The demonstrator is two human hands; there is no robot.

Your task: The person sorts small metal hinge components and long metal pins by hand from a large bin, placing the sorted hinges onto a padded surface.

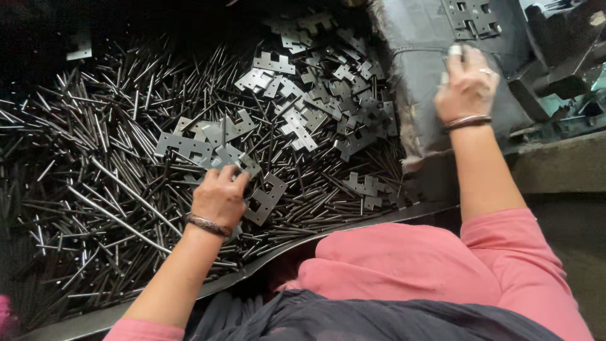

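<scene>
While the head camera looks straight down, the largest thing in view is a wide dark metal tray (95, 319) heaped with thin grey steel rods (95, 183) that lie crossed in every direction. Over the rods, toward the far right part of the tray, spreads a loose scatter of flat grey notched metal plates with punched square holes (303, 120). Just right of the tray stands a dark grey padded block with a worn, frayed near edge (416, 69), and on the block's far end rests a small stack of the same grey plates (470, 16). Right of the block sits dark machine framing with green-painted parts (568, 76), too shadowed to make out further.

At the tray's near rim the person's pink sleeves and a dark cloth over the lap fill the bottom of the view.

The right hand (466, 82), with a ring and a wrist bangle, lies palm down on the padded block, well apart from the tray's rods, its fingers spread flat against the top and holding nothing that can be seen.

The left hand (219, 197), wearing a beaded bracelet, is down among the rods near the middle of the tray, its fingers curled and pinching the edge of one flat grey notched plate (264, 199), which lies tilted on the rods just right of the hand.
</scene>
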